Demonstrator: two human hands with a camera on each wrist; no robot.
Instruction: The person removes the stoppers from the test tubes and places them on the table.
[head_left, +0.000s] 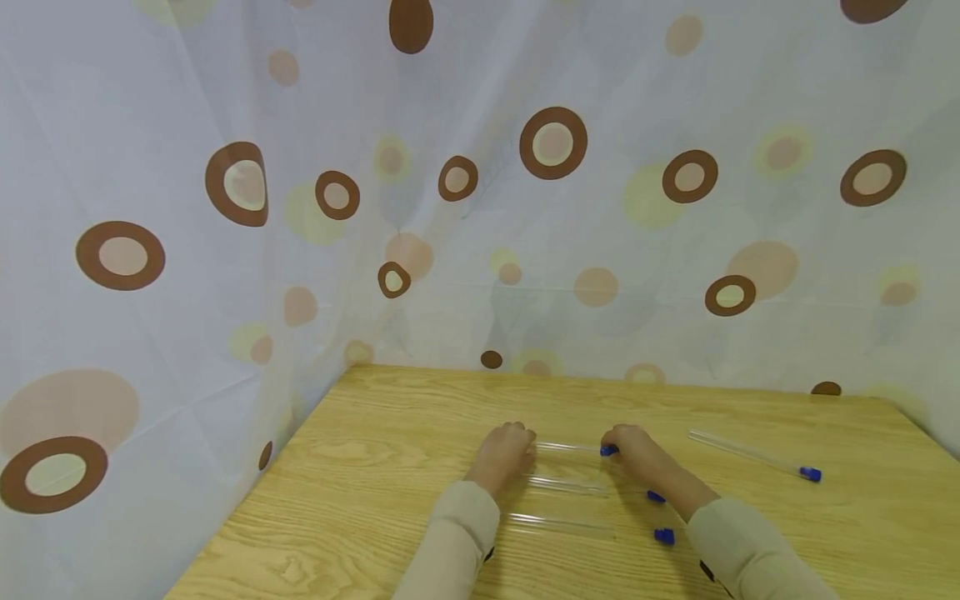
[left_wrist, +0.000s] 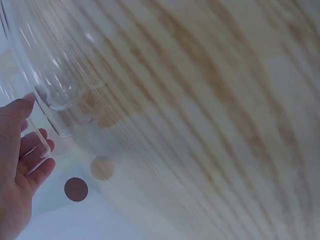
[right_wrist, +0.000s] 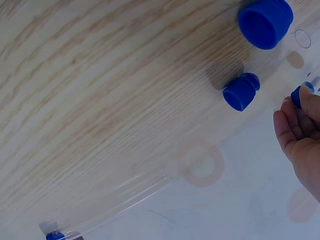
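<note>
My left hand [head_left: 504, 457] pinches the closed-off left end of a clear tube [head_left: 566, 447] above the wooden table; in the left wrist view the thumb and fingers of the left hand [left_wrist: 22, 155] are round that tube's rounded end. At the tube's right end, my right hand [head_left: 637, 457] pinches a blue cap [head_left: 608, 450]. The right wrist view has the right hand [right_wrist: 302, 132] with thumb and finger on the blue cap [right_wrist: 298, 96]. Whether cap and tube are joined cannot be told.
Two clear tubes [head_left: 566, 486] [head_left: 558, 524] lie nearer me, with two loose blue caps [head_left: 656, 497] [head_left: 664, 537] to their right. A capped tube [head_left: 742, 451] lies at the right of the table [head_left: 300, 500]. A dotted curtain [head_left: 465, 100] hangs behind and at left.
</note>
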